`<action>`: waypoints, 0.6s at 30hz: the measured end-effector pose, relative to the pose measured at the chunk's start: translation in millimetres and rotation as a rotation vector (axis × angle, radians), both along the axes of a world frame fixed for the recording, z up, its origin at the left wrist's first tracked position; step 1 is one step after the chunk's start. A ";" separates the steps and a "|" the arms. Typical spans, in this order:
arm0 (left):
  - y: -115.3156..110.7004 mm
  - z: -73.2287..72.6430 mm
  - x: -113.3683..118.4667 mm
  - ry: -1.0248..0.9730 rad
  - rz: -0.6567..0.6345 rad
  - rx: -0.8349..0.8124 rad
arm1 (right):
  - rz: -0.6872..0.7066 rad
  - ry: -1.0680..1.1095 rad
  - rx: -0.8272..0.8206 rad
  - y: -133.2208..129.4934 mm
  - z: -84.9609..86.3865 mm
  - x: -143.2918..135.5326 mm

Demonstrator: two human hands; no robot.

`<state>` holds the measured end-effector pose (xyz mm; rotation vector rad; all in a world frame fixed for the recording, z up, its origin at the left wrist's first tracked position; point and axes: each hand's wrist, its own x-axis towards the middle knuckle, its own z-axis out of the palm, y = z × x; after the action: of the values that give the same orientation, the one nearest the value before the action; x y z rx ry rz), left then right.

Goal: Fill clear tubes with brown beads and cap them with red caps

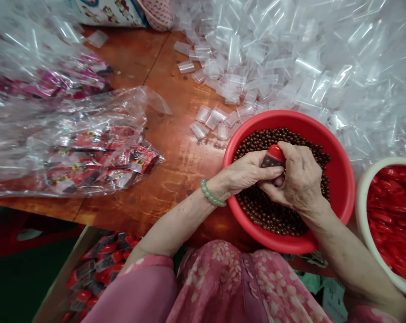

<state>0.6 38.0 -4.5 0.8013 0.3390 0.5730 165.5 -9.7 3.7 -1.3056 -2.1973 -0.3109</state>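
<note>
Over a red basin (339, 179) of brown beads (273, 220), both hands meet around one small clear container with a red cap (274, 152). Dark beads show through its clear part. My left hand (246, 172), with a green bead bracelet (211, 194) at the wrist, grips the container between thumb and fingers. My right hand (299, 177) is closed against its right side, the fingers bent near the red cap. Whatever else the right hand's fingers hold is hidden.
Clear plastic pieces (234, 49) are heaped behind the basin. A white tub (361, 206) of red caps (393, 215) stands at right. Plastic bags of red packets (105, 157) lie left. Below the table edge, a box holds red-capped containers (102, 260).
</note>
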 end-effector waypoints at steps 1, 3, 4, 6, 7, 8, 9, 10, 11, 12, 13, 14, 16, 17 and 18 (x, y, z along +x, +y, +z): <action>-0.8 0.6 -0.2 -0.001 0.001 -0.005 | 0.004 0.008 0.010 -0.2 -0.8 0.6; -2.4 1.4 -0.5 -0.005 0.004 -0.007 | 0.013 0.016 0.031 -1.2 -1.6 0.8; -3.0 1.5 -0.7 -0.008 0.004 -0.006 | 0.012 0.020 0.039 -1.8 -1.6 0.6; -3.9 1.4 -0.9 -0.013 0.003 -0.002 | 0.002 0.016 0.055 -2.9 -0.7 -0.4; -4.1 1.4 -0.9 -0.012 0.005 0.000 | -0.004 0.006 0.064 -3.2 0.1 -1.0; -4.1 1.4 -0.8 -0.007 0.005 0.005 | -0.011 -0.010 0.070 -3.3 0.9 -1.6; -4.0 1.5 -0.6 0.001 0.006 0.012 | -0.016 -0.028 0.076 -3.0 1.7 -2.2; -3.8 1.9 -0.2 0.013 0.011 0.021 | -0.017 -0.044 0.078 -2.5 2.4 -2.7; -3.6 2.3 0.4 0.027 0.024 0.028 | -0.015 -0.056 0.070 -1.8 2.9 -3.1; -3.4 3.0 1.2 0.042 0.042 0.034 | -0.010 -0.060 0.055 -0.9 3.3 -3.2; -3.1 3.8 2.2 0.058 0.065 0.038 | 0.001 -0.056 0.037 0.1 3.4 -3.1; -2.8 4.6 3.3 0.075 0.091 0.037 | 0.019 -0.048 0.019 0.9 3.3 -2.8; -2.0 6.6 5.6 0.115 0.129 0.014 | 0.061 -0.024 0.004 2.0 2.5 -1.9; -1.4 7.8 6.6 0.137 0.139 -0.007 | 0.078 -0.011 0.007 2.2 1.9 -1.6; -0.7 9.2 7.5 0.159 0.140 -0.033 | 0.089 -0.002 0.010 2.2 1.3 -1.6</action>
<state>8.0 37.3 4.7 0.7971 0.5523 0.6348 163.9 -7.4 5.0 -1.1987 -2.2447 -0.2884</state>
